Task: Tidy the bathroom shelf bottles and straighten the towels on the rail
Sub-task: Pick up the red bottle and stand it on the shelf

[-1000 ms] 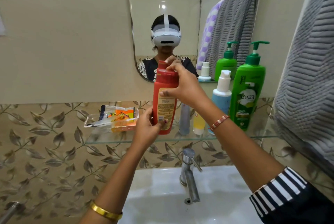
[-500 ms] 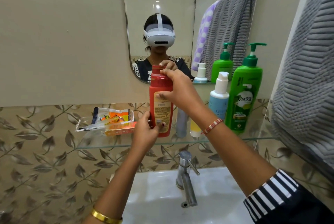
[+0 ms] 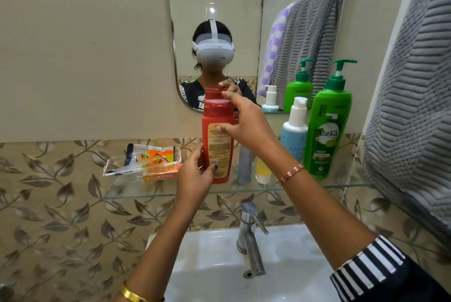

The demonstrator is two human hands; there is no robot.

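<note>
The red bottle (image 3: pixel 218 142) stands upright at the middle of the glass shelf (image 3: pixel 170 194), between the sachets (image 3: pixel 148 161) and the small bottles. The left hand (image 3: pixel 195 179) grips its base, fingers curled round it to steady it; the right hand (image 3: pixel 246 123) pinches the cap end, likely to square it. The grey towel (image 3: pixel 412 97) hangs untouched.

grey towel (image 3: pixel 412 111) cut off right, yellow bottle (image 3: pixel 263 170) perhaps half hidden

The head view (1 wide-angle camera) looks forward and down, close over the glass shelf (image 3: pixel 244 190) and basin (image 3: pixel 207 265).
</note>
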